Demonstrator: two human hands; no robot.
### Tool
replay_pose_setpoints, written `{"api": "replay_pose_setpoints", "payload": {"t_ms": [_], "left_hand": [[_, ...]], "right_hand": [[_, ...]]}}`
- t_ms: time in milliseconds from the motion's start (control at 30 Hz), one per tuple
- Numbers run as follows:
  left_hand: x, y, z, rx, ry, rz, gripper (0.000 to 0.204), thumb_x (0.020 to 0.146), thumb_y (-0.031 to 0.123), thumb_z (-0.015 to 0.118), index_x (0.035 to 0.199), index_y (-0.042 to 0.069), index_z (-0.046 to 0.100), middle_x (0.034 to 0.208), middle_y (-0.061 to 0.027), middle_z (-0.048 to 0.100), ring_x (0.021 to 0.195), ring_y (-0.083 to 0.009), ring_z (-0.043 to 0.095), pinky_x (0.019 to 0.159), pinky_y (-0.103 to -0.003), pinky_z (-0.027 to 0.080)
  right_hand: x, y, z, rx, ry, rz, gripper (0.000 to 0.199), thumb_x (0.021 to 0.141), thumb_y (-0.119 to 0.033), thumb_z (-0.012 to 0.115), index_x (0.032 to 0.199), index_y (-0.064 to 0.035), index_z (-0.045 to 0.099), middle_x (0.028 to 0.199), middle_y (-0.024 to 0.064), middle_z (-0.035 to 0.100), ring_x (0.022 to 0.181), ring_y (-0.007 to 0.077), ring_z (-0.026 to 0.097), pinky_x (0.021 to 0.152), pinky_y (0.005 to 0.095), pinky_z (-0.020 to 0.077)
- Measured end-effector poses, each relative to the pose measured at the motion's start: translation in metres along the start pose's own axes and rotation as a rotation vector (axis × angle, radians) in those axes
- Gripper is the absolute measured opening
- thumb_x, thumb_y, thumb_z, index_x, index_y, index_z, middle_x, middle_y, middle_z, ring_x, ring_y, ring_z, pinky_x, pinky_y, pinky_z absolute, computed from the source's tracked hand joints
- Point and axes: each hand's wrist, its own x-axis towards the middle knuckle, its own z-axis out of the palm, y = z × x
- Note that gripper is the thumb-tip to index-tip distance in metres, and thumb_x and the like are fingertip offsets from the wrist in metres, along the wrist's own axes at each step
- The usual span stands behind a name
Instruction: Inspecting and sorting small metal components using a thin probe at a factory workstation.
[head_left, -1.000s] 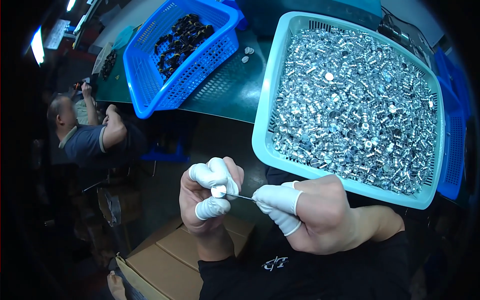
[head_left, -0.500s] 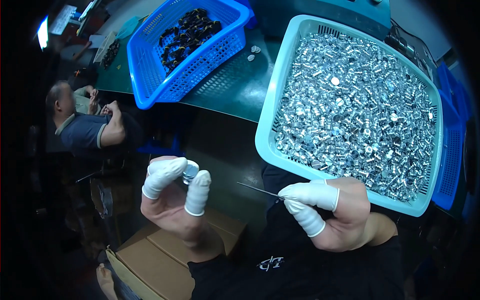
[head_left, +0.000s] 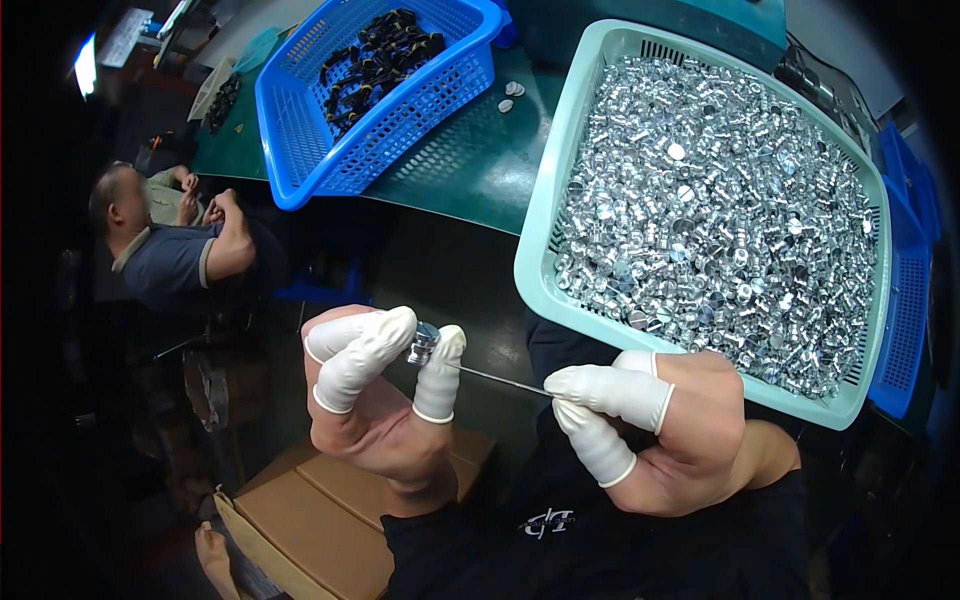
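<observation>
- Metal part point(head_left: 423, 345) sits pinched in the left hand point(head_left: 385, 425), clear of the pale green basket point(head_left: 535, 230) at its right.
- Probably light, hard and slippery; its side looks the surest place to hold.
- Right hand point(head_left: 665, 425) pinches a thin, seemingly stiff rod point(head_left: 505, 383) by one end.

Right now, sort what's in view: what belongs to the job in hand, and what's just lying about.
Belongs:
metal part, in the left hand
thin rod, in the right hand
probably the pale green basket of similar metal pieces

Apparently lying about:
blue basket of dark items
pale discs
cardboard box
</observation>
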Motion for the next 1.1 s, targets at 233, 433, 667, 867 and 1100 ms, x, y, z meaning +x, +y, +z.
{"api": "replay_pose_setpoints", "payload": {"t_ms": [233,433,667,867,1100], "left_hand": [[-0.001,0.001,0.0,-0.007,-0.009,0.02,0.039,0.061,-0.006,0.08,0.095,0.005,0.064,0.088,-0.0065,0.059,0.081,-0.019,0.052,0.065,-0.026,0.045],[-0.002,0.001,0.001,-0.027,-0.012,0.033,0.038,0.061,-0.007,0.079,0.094,0.007,0.065,0.089,-0.0064,0.059,0.081,-0.0194,0.052,0.065,-0.027,0.045],[0.0,-0.001,-0.003,0.169,-0.085,0.135,0.033,0.058,0.0,0.082,0.087,0.011,0.071,0.085,-0.0023,0.057,0.079,-0.0196,0.051,0.063,-0.027,0.044],[-0.005,-0.001,-0.007,0.437,-0.113,0.243,0.029,0.058,0.013,0.083,0.085,0.015,0.074,0.084,0.0006,0.059,0.079,-0.0198,0.051,0.061,-0.026,0.044],[-0.01,-0.007,-0.004,0.485,-0.079,0.343,0.032,0.059,0.012,0.083,0.089,0.016,0.073,0.086,0.001,0.057,0.079,-0.0198,0.051,0.06,-0.025,0.044]], "right_hand": [[0.002,0.003,0.006,0.005,0.052,-0.032,0.02,0.069,0.006,0.069,0.089,0.0038,0.066,0.055,0.0074,0.057,0.045,0.0156,0.057,0.041,0.023,0.0416],[0.001,0.003,0.007,-0.012,0.028,-0.016,0.022,0.068,0.006,0.07,0.089,0.0036,0.067,0.054,0.008,0.056,0.044,0.0168,0.056,0.04,0.0235,0.0405],[0.001,0.002,-0.001,-0.057,-0.071,0.05,0.019,0.069,0.006,0.07,0.087,0.0029,0.066,0.055,0.008,0.056,0.044,0.0182,0.055,0.039,0.0253,0.0397],[-0.001,0.006,0.007,-0.108,-0.162,0.076,0.018,0.069,0.004,0.069,0.086,0.0018,0.066,0.051,0.0065,0.05,0.041,0.0182,0.051,0.036,0.0278,0.036],[-0.009,0.01,0.026,-0.382,0.011,-0.138,0.041,0.055,-0.007,0.064,0.095,0.0015,0.067,0.058,0.0021,0.048,0.041,0.0123,0.046,0.035,0.0267,0.0323]]}}
